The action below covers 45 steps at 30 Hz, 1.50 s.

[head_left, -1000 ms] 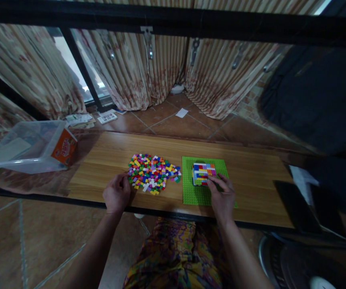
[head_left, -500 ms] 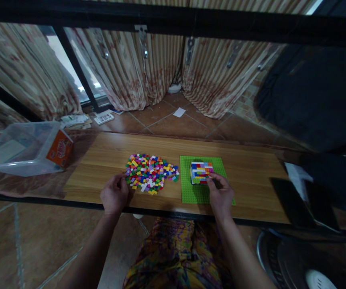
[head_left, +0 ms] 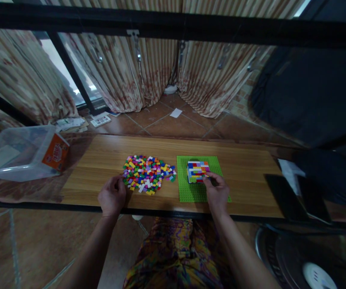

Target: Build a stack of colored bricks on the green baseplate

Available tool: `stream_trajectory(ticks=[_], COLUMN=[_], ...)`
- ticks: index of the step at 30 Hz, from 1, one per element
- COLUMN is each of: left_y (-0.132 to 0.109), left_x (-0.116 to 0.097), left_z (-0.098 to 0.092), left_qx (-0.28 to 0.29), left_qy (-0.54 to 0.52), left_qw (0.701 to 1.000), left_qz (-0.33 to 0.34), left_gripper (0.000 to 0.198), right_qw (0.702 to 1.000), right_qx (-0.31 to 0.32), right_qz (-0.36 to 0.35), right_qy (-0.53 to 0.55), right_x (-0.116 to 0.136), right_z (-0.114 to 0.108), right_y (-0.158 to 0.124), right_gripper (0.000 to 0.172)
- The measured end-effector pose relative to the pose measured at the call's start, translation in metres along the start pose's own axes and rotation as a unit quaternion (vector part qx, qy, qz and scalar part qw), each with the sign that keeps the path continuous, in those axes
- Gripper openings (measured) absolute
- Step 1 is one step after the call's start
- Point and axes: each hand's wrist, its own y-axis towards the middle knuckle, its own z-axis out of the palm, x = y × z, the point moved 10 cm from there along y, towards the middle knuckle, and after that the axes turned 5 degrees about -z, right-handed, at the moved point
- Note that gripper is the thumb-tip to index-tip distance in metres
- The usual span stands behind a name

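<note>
A pile of small colourful toy building bricks (head_left: 145, 172) lies spread on the wooden table. Right of it is a green studded baseplate (head_left: 185, 192), which carries a low block of bricks (head_left: 195, 168) built in multicoloured rows. My right hand (head_left: 218, 192) reaches over the plate's right part, thumb and forefinger pinched on a toy brick at the block's lower right; the fingers mostly cover that brick. My left hand (head_left: 112, 196) rests at the left edge of the pile with its fingers curled closed. What it holds, if anything, is hidden.
A clear plastic bin (head_left: 19, 156) with an orange label stands left of the table (head_left: 85, 172). Dark flat objects (head_left: 284, 196) lie at its right end. A black bar (head_left: 161, 26) crosses above, before striped curtains (head_left: 149, 72). A round dark appliance (head_left: 293, 257) stands lower right.
The whole view has shifted slightly, so the table appears a little further left. Both hands keep nearly the same places, the right at the block and the left beside the pile.
</note>
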Motion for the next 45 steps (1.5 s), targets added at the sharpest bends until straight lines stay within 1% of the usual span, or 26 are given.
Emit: stream_trajectory(ticks=[5, 9, 12, 14, 16, 18, 19, 21, 22, 23, 25, 29, 32, 35, 40, 43, 45], left_y=[0.0, 0.001, 0.001, 0.0, 0.0, -0.001, -0.001, -0.001, -0.002, -0.002, -0.002, -0.002, -0.003, -0.003, -0.004, -0.005, -0.004], left_x=[0.0, 0.0, -0.001, -0.001, -0.002, -0.002, -0.002, -0.001, -0.001, 0.0, 0.002, 0.0, -0.001, -0.001, -0.001, -0.002, -0.001], left_z=[0.001, 0.002, 0.002, 0.002, 0.003, 0.004, 0.004, 0.005, 0.005, 0.006, 0.006, 0.006, 0.006, 0.006, 0.007, 0.007, 0.006], left_qx=[0.008, 0.006, 0.001, 0.003, 0.005, 0.007, 0.009, 0.01, 0.011, 0.011, 0.011, 0.009, 0.007, 0.007, 0.006, 0.004, 0.003], left_qy=[-0.004, -0.008, -0.007, -0.005, -0.003, -0.004, -0.005, -0.005, -0.004, -0.003, -0.005, -0.011, -0.011, -0.014, -0.013, -0.015, -0.022], left_qw=[1.0, 1.0, 1.0, 1.0, 1.0, 1.0, 1.0, 1.0, 1.0, 1.0, 1.0, 1.0, 0.999, 0.999, 0.999, 0.999, 0.999], left_qz=[-0.001, 0.007, 0.015, 0.014, 0.014, 0.015, 0.016, 0.017, 0.017, 0.015, 0.012, 0.024, 0.031, 0.032, 0.038, 0.037, 0.033], left_gripper=[0.024, 0.024, 0.024, 0.025, 0.025, 0.026, 0.025, 0.025, 0.024, 0.024, 0.024, 0.023, 0.023, 0.022, 0.021, 0.021, 0.021], right_qw=[1.0, 1.0, 0.999, 0.999, 0.998, 0.997, 0.995, 0.982, 0.971, 0.962, 0.947, 0.928, 0.913, 0.9, 0.892, 0.899, 0.918], right_qx=[-0.007, 0.002, -0.019, -0.044, -0.051, -0.013, 0.026, 0.125, 0.166, 0.195, 0.218, 0.216, 0.216, 0.221, 0.243, 0.263, 0.266], right_qz=[0.014, 0.015, 0.009, -0.005, -0.034, -0.071, -0.089, -0.131, -0.153, -0.171, -0.195, -0.209, -0.211, -0.207, -0.199, -0.189, -0.168], right_qy=[0.011, 0.026, 0.036, 0.027, 0.002, -0.027, -0.038, -0.059, -0.072, -0.089, -0.133, -0.222, -0.274, -0.314, -0.324, -0.293, -0.241], right_x=[0.0, -0.003, -0.004, 0.003, 0.019, 0.041, 0.052, 0.072, 0.081, 0.086, 0.091, 0.085, 0.08, 0.077, 0.079, 0.079, 0.078], right_z=[0.002, 0.002, -0.008, -0.018, -0.023, -0.014, -0.003, 0.027, 0.042, 0.055, 0.076, 0.101, 0.111, 0.116, 0.119, 0.118, 0.114], right_y=[0.001, 0.002, 0.002, -0.001, -0.006, -0.015, -0.02, -0.035, -0.043, -0.05, -0.058, -0.059, -0.059, -0.061, -0.062, -0.063, -0.061], right_gripper=[0.028, 0.031, 0.034, 0.034, 0.032, 0.028, 0.025, 0.022, 0.021, 0.021, 0.022, 0.022, 0.019, 0.016, 0.018, 0.022, 0.024])
